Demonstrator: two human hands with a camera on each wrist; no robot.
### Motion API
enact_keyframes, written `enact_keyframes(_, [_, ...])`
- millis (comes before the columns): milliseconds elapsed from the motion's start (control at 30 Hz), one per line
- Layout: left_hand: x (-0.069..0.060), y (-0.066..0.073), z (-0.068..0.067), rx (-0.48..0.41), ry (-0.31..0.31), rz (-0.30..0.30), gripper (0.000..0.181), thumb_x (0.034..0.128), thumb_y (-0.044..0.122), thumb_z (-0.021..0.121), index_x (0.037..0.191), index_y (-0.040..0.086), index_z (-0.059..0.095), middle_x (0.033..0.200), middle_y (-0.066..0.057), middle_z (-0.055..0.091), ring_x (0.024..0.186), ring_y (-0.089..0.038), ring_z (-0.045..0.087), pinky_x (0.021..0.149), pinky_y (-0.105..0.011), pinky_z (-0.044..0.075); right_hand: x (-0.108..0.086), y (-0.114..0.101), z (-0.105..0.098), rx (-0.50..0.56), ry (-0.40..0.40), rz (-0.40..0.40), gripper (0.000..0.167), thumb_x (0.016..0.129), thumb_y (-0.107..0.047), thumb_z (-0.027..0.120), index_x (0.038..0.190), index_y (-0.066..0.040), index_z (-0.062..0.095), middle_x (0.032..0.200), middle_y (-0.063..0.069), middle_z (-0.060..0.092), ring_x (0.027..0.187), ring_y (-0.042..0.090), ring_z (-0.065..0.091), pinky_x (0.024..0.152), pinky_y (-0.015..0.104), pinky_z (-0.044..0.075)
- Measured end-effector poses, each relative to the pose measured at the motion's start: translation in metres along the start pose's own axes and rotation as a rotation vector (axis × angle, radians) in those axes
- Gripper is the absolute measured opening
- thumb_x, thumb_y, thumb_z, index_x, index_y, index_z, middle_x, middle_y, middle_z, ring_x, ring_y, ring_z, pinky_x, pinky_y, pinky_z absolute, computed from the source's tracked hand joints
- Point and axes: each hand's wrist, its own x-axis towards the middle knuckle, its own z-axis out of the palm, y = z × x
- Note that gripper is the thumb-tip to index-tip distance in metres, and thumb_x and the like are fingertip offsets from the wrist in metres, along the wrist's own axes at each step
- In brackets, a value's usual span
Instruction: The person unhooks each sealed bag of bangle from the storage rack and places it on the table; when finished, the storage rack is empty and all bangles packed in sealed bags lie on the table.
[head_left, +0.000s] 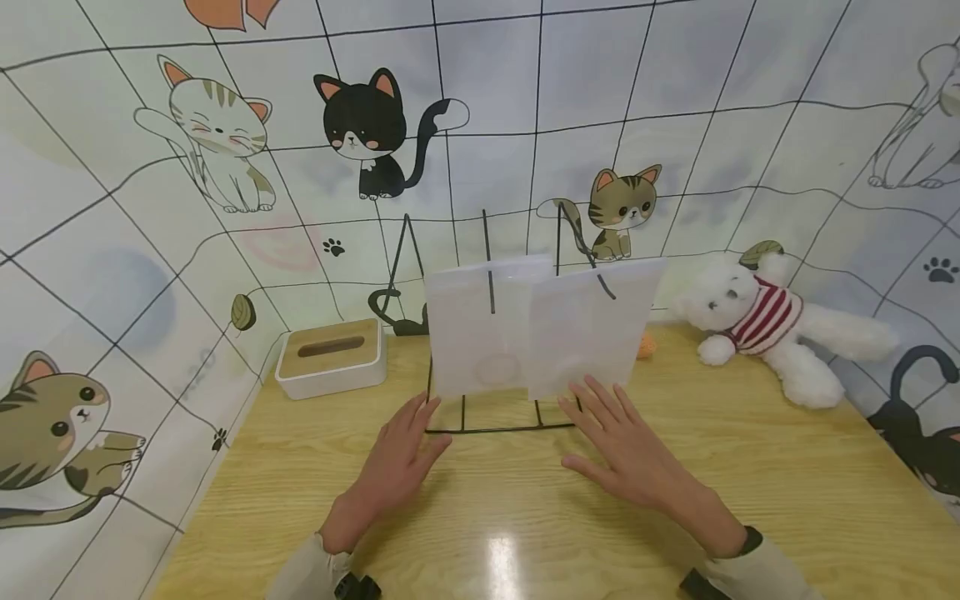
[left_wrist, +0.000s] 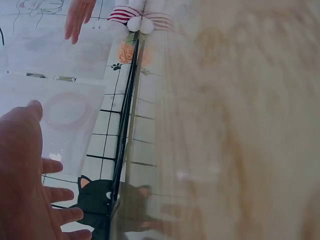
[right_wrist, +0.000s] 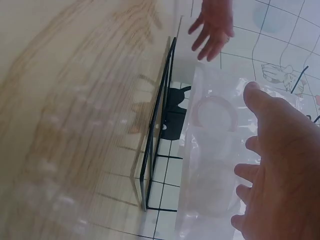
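A black wire rack stands on the wooden table, with two translucent white pouches hanging side by side from its prongs, their inner edges overlapping. A faint pink ring shape shows through one pouch in the right wrist view. My left hand is at the rack's left front corner, fingers spread and holding nothing. My right hand has its fingers extended by the lower edge of the right pouch; whether the fingertips touch it, I cannot tell.
A white box with a wooden slotted lid stands left of the rack. To the right lies a white plush toy in a red-striped top, with a small orange object beside the right pouch. A cat-print cloth hangs behind the table.
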Motion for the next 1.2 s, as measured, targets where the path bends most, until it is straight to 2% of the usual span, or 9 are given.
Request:
enact_keyframes(167, [0.005,-0.008,0.002,-0.166,0.039,-0.081,0.066,0.1042,0.044,0.048,0.154,0.003,0.034,0.159,-0.022,0.032,0.147,-0.041,0.031,0.114,-0.065,0.028,0.002,0.001,0.000,-0.010,0.011,0.000,0.075,0.096,-0.053,0.058,0.155,-0.011,0.038,0.160,0.016,0.035,0.150,0.038,0.025,0.126,0.049,0.005])
enact_keyframes(333, [0.013,-0.019,0.008,-0.229,0.070,-0.145,0.066,0.1049,0.043,0.047,0.152,-0.002,0.035,0.156,-0.023,0.035,0.145,-0.042,0.034,0.115,-0.062,0.030,0.002,0.002,0.000,-0.006,-0.001,0.014,0.075,0.096,-0.052,0.058,0.155,-0.010,0.037,0.161,0.016,0.033,0.151,0.038,0.024,0.126,0.050,0.005])
enact_keyframes(433, [0.019,-0.027,0.013,-0.280,0.073,-0.172,0.065,0.1064,0.042,0.044,0.152,-0.004,0.034,0.158,-0.024,0.033,0.148,-0.042,0.029,0.119,-0.061,0.025,0.002,0.003,0.000,0.006,0.007,0.023,0.074,0.097,-0.051,0.058,0.155,-0.010,0.037,0.161,0.015,0.032,0.151,0.038,0.023,0.125,0.051,0.007])
enact_keyframes(500, [0.023,-0.033,0.017,-0.284,0.075,-0.167,0.065,0.1069,0.039,0.043,0.153,-0.006,0.032,0.159,-0.026,0.030,0.149,-0.043,0.026,0.120,-0.061,0.022,0.003,0.003,0.000,0.014,0.017,0.025,0.074,0.097,-0.049,0.058,0.155,-0.010,0.037,0.161,0.015,0.032,0.151,0.037,0.023,0.125,0.051,0.007])
enact_keyframes(600, [0.028,-0.041,0.023,-0.235,0.079,-0.145,0.068,0.1045,0.038,0.049,0.152,-0.007,0.032,0.159,-0.026,0.031,0.150,-0.042,0.025,0.122,-0.059,0.018,0.004,0.004,0.000,0.032,0.039,0.017,0.072,0.098,-0.048,0.058,0.154,-0.009,0.038,0.160,0.015,0.034,0.151,0.037,0.024,0.126,0.048,0.005])
enact_keyframes(833, [0.035,-0.050,0.033,0.053,0.026,-0.079,0.087,0.0931,0.057,0.059,0.153,-0.002,0.034,0.160,-0.015,0.034,0.151,-0.035,0.027,0.123,-0.057,0.016,0.011,0.010,-0.001,0.087,0.176,-0.026,0.071,0.094,-0.038,0.067,0.150,-0.002,0.042,0.153,0.020,0.043,0.143,0.039,0.037,0.126,0.047,0.014])
enact_keyframes(1000, [0.032,-0.047,0.030,0.097,-0.012,-0.063,0.092,0.0918,0.057,0.061,0.155,-0.002,0.030,0.163,-0.015,0.029,0.153,-0.034,0.023,0.123,-0.057,0.014,0.013,0.016,-0.004,0.106,0.239,-0.023,0.070,0.097,-0.044,0.061,0.148,0.001,0.044,0.150,0.021,0.045,0.140,0.038,0.040,0.126,0.038,0.015])
enact_keyframes(1100, [0.031,-0.048,0.029,0.110,-0.027,-0.051,0.091,0.0933,0.057,0.059,0.155,-0.002,0.027,0.164,-0.016,0.027,0.153,-0.033,0.021,0.124,-0.057,0.013,0.016,0.020,-0.005,0.123,0.323,-0.041,0.071,0.102,-0.052,0.049,0.145,0.004,0.048,0.146,0.022,0.049,0.134,0.039,0.045,0.124,0.027,0.016])
enact_keyframes(1200, [0.031,-0.052,0.030,0.126,-0.049,-0.051,0.092,0.0941,0.058,0.057,0.157,0.000,0.024,0.165,-0.014,0.024,0.154,-0.031,0.019,0.125,-0.054,0.011,0.019,0.023,-0.007,0.140,0.427,-0.069,0.069,0.103,-0.052,0.046,0.140,0.006,0.053,0.138,0.022,0.055,0.125,0.038,0.051,0.118,0.022,0.023])
